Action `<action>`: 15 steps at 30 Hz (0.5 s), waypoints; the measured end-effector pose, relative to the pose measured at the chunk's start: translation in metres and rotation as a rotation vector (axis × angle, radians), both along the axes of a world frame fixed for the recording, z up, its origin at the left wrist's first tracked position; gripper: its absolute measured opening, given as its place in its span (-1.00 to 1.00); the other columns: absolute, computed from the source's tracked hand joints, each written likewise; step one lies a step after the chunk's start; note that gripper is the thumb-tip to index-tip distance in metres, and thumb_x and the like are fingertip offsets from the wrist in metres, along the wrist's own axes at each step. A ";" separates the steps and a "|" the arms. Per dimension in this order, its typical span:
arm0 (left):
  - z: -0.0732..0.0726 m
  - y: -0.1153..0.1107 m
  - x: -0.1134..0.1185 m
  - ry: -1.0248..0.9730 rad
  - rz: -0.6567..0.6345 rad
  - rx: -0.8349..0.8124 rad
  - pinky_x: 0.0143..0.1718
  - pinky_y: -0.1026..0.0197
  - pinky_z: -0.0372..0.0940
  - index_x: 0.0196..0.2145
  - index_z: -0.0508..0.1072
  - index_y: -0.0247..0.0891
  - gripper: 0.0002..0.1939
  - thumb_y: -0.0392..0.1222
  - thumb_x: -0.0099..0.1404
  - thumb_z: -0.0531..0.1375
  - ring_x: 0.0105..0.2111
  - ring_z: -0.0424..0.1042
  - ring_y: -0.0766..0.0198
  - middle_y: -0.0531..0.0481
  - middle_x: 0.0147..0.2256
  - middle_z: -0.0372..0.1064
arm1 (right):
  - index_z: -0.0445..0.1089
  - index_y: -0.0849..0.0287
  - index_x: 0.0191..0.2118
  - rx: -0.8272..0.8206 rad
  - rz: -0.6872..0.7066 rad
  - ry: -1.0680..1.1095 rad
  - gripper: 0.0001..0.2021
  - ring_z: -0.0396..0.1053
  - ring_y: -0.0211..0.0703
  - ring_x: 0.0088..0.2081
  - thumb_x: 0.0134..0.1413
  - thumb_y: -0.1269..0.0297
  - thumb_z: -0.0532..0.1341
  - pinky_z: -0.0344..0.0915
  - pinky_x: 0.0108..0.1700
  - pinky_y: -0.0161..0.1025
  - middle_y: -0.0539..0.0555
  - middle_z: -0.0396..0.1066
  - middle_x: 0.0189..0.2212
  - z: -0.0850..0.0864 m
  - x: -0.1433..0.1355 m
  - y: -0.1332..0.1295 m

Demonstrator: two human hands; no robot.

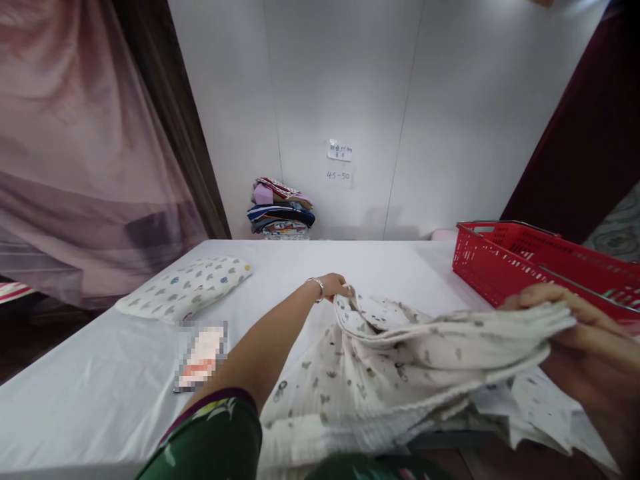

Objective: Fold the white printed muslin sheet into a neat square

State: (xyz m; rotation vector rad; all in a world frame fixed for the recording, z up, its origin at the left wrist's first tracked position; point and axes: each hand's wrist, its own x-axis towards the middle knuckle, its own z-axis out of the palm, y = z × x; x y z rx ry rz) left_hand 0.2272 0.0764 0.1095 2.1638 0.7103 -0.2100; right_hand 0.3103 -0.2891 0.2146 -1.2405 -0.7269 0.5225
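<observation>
A cream cloth with small dark prints (pixel 380 373) is spread over the near part of the white-covered table (pixel 300 267). My left hand (pixel 334 287) reaches forward and pinches the cloth's far edge, a bracelet on its wrist. My right hand (pixel 575 333) grips the bunched right side of the same cloth, lifted a little off the table near the red basket.
A red plastic basket (pixel 530 267) stands at the table's right. A folded printed cloth (pixel 187 288) lies at the left, with a blurred flat item (pixel 203 355) in front of it. A stack of folded clothes (pixel 280 208) sits by the white back wall. A pink curtain (pixel 75 153) hangs left.
</observation>
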 end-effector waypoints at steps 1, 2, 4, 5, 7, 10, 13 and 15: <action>0.002 0.000 -0.003 -0.020 -0.026 -0.080 -0.44 0.39 0.32 -0.21 0.34 -0.26 -0.66 -0.18 0.01 0.21 -0.39 0.42 0.35 0.00 -0.31 0.42 | 0.40 0.07 -0.36 0.035 -0.034 -0.009 -0.75 0.34 -0.11 -0.48 -0.32 0.26 0.29 0.27 -0.51 -0.25 0.09 0.36 -0.46 0.007 0.008 0.000; 0.005 -0.001 -0.005 -0.039 -0.053 -0.150 -0.44 0.39 0.33 -0.19 0.33 -0.25 -0.63 -0.23 -0.01 0.22 -0.39 0.42 0.35 0.01 -0.32 0.42 | 0.41 0.08 -0.34 0.061 -0.077 -0.023 -0.75 0.33 -0.14 -0.50 -0.31 0.29 0.28 0.26 -0.51 -0.26 0.09 0.36 -0.48 0.014 0.015 0.000; 0.008 -0.006 -0.008 -0.041 -0.089 -0.193 -0.44 0.36 0.35 -0.18 0.34 -0.22 -0.58 -0.34 -0.06 0.22 -0.39 0.42 0.33 0.04 -0.33 0.42 | 0.41 0.12 -0.34 0.093 -0.135 -0.062 -0.76 0.31 -0.18 -0.52 -0.29 0.35 0.25 0.24 -0.52 -0.29 0.08 0.34 -0.52 0.024 0.026 -0.001; 0.009 -0.011 -0.008 -0.019 -0.084 -0.148 -0.46 0.35 0.36 -0.19 0.36 -0.22 -0.59 -0.38 -0.07 0.22 -0.41 0.42 0.33 0.05 -0.35 0.41 | 0.41 0.14 -0.34 0.105 -0.147 -0.083 -0.78 0.30 -0.20 -0.53 -0.27 0.37 0.23 0.23 -0.52 -0.30 0.07 0.33 -0.53 0.028 0.029 -0.001; 0.011 -0.022 -0.007 0.045 -0.038 -0.025 -0.49 0.32 0.36 -0.25 0.39 -0.25 -0.65 -0.41 -0.07 0.21 -0.46 0.40 0.32 0.04 -0.39 0.41 | 0.41 0.17 -0.32 0.129 -0.158 -0.117 -0.78 0.31 -0.21 -0.52 -0.22 0.41 0.20 0.22 -0.51 -0.29 0.07 0.33 -0.53 0.034 0.034 -0.001; 0.017 -0.036 -0.002 0.087 0.049 0.093 -0.52 0.29 0.35 -0.28 0.41 -0.34 -0.79 -0.32 0.06 0.16 -0.50 0.39 0.30 -0.04 -0.40 0.40 | 0.41 0.22 -0.30 0.152 -0.171 -0.160 -0.77 0.32 -0.24 -0.50 -0.18 0.48 0.14 0.18 -0.49 -0.29 0.06 0.34 -0.52 0.043 0.038 0.005; 0.044 -0.038 -0.002 0.094 0.124 0.187 -0.45 0.23 0.35 -0.21 0.38 -0.41 -0.76 -0.23 0.21 0.07 -0.44 0.40 0.27 -0.14 -0.31 0.37 | 0.39 0.30 -0.34 0.092 -0.244 -0.190 -0.78 0.29 -0.35 -0.53 -0.12 0.58 0.06 0.10 -0.48 -0.28 0.02 0.34 -0.55 0.067 0.049 0.021; 0.080 -0.033 -0.007 0.089 0.164 0.277 -0.32 0.15 0.34 -0.13 0.33 -0.38 -0.71 -0.16 0.24 0.06 -0.31 0.38 0.25 -0.13 -0.21 0.33 | 0.37 0.37 -0.32 0.037 -0.318 -0.236 -0.76 0.29 -0.41 -0.50 -0.06 0.62 0.00 0.05 -0.46 -0.24 0.01 0.37 -0.51 0.093 0.064 0.035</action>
